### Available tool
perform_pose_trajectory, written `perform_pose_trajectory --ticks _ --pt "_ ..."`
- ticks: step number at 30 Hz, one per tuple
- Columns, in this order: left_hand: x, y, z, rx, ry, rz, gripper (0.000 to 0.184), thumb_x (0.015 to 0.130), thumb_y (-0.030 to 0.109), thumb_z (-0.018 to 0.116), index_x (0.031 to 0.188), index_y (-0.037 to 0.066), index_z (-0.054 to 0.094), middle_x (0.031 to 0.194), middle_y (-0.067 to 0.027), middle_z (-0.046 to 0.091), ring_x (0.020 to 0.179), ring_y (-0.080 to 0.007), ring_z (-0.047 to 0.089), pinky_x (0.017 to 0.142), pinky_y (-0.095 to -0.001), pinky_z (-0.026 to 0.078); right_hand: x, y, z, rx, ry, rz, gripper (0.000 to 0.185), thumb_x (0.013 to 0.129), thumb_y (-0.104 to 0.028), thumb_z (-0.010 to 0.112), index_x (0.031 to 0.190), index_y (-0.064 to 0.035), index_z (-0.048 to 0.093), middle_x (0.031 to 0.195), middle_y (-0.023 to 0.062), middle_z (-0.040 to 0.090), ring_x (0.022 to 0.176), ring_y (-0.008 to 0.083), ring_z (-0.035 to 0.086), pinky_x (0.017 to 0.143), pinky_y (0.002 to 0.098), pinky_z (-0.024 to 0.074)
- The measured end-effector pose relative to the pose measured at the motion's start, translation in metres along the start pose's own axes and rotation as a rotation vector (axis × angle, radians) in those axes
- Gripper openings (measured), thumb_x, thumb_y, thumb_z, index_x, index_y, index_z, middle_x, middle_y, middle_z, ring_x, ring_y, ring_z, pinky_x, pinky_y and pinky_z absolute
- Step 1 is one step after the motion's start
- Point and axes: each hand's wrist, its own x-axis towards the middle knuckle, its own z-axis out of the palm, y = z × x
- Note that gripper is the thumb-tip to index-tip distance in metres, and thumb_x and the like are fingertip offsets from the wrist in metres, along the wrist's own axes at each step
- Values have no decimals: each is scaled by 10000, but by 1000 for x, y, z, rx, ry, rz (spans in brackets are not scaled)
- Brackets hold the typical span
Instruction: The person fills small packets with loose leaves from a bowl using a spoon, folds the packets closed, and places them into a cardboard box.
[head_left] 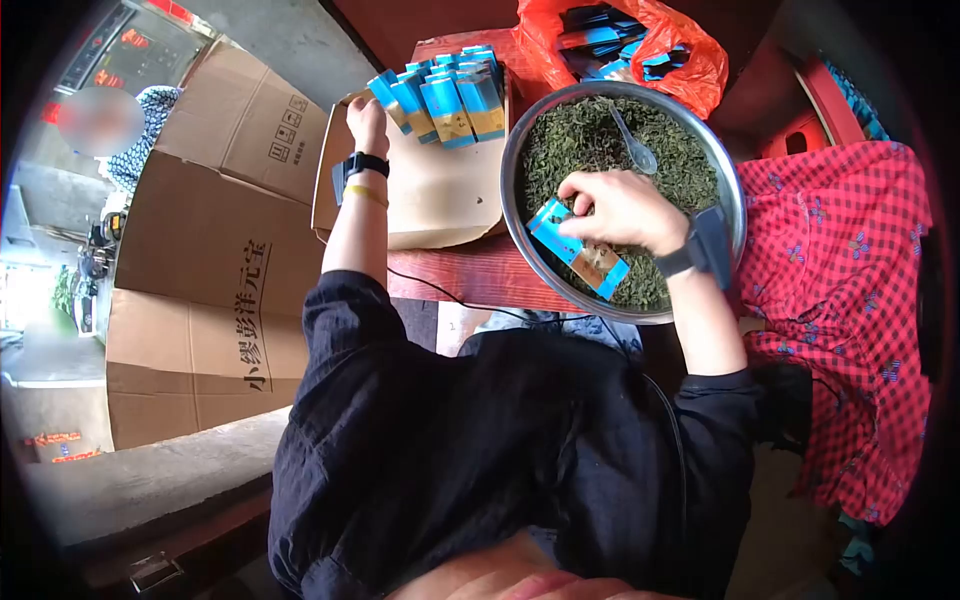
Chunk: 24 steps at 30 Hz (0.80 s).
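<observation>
My right hand [625, 208] is over a wide metal basin [513, 190] of dried green leaves [565, 135], which look like tea. Its fingers are curled and the thumb is against the upper part of a blue-and-gold packet [598, 266], which slants over the leaves. A clear plastic spoon [637, 150] lies on the leaves beyond this hand. At the left side of a shallow cardboard box [440, 200], my left hand [367, 125] has closed fingers beside the leftmost of several upright blue-and-gold packets [447, 110]. Whatever those fingers grip is hidden.
An orange-red plastic bag [700, 75] holding more blue packets stands behind the basin. Both box and basin rest on a red wooden table [480, 275]. A big cardboard carton [200, 240] rises at left; red checked cloth [840, 230] hangs at right. Another person [150, 125] is beyond the carton.
</observation>
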Motion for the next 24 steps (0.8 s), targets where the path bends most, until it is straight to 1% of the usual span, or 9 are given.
perform_pose_trajectory --ticks 2,5,7,8,12,13,15,18,24 --pt "-35 35 6 33 67 166 532 839 135 618 1329 -32 496 1277 -196 586 1169 -278 577 991 -358 442 -4 -10 16 -291 38 -98 535 739 -356 712 1177 -91 559 874 114 698 822 321 683 753 447 526" --pt "-93 78 18 -13 -125 394 443 873 182 645 1267 -7 571 1216 -161 634 1149 -250 593 988 -353 444 -3 1 47 -387 200 -265 640 740 -315 699 1274 -72 444 846 189 658 827 363 664 729 486 509" --pt "-128 96 29 62 -422 451 397 889 199 649 1233 6 603 1159 -143 665 1116 -234 611 954 -346 466 0 2 27 -203 -25 -169 619 753 -292 685 1287 -80 455 885 207 661 862 369 658 734 489 507" --pt "-147 97 33 96 -511 489 386 907 215 631 1233 11 604 1128 -131 681 1054 -213 637 883 -344 499 2 12 28 -164 12 -183 599 752 -281 679 1281 -93 473 906 198 667 876 369 657 737 490 507" --pt "-178 62 43 402 -508 523 462 926 373 610 1216 12 607 1065 -215 673 900 -300 677 788 -367 518 -2 24 29 -117 106 -158 529 721 -258 651 1229 -151 552 968 142 694 921 354 661 770 495 508" --pt "-182 57 42 491 -554 539 526 956 437 560 1234 -8 600 1066 -176 688 903 -257 667 802 -350 509 -1 26 31 -126 120 -173 525 717 -257 644 1226 -157 559 973 135 698 924 346 664 774 496 509" --pt "-202 66 41 246 -807 41 586 979 477 521 1260 -33 586 1082 -108 683 942 -193 628 845 -322 485 -3 16 27 -146 109 -105 509 708 -250 635 1208 -168 580 971 124 701 923 334 669 775 493 513" --pt "-220 83 40 85 -785 -59 636 981 509 510 1281 -49 576 1169 -106 634 1067 -152 550 947 -282 416 1 12 21 -114 89 -71 518 669 -253 681 1178 -176 623 986 107 704 945 316 670 789 502 504" --pt "-218 85 41 148 -778 -52 668 975 505 529 1315 -69 542 1218 -113 608 1116 -155 519 990 -283 384 1 11 17 -88 77 -46 543 659 -277 716 1189 -181 646 1066 80 698 1017 299 657 847 497 497"
